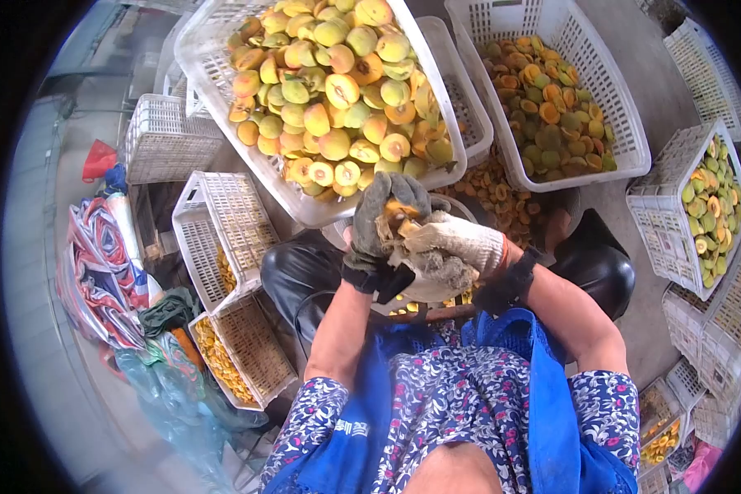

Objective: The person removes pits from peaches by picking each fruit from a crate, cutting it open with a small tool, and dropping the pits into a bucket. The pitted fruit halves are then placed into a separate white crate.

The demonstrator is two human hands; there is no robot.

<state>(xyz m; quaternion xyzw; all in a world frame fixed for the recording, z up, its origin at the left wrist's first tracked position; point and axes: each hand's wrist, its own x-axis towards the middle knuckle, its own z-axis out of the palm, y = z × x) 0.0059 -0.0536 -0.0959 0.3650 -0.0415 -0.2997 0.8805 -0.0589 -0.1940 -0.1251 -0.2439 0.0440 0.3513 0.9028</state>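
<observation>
My left hand [380, 216], in a dark grey work glove, is closed around a yellow peach half [400, 211] with its cut side up. My right hand [457, 245], in a dirty off-white glove, presses its curled fingers against that fruit. Whatever the right fingers hold is hidden by the glove. Just beyond both hands, a large white crate [325, 216] tilts toward me, heaped with yellow-green peaches [337, 90], many showing a cut face. Below the hands, between my knees, sits a pale round basin [424, 290], mostly covered by the gloves.
A second white crate [543, 183] at upper right holds orange peach halves [552, 107]. Pitted pieces [498, 193] lie low between the crates. A full crate [667, 198] stands at right, others [237, 222] at left. Plastic sheeting [107, 247] is bundled at far left.
</observation>
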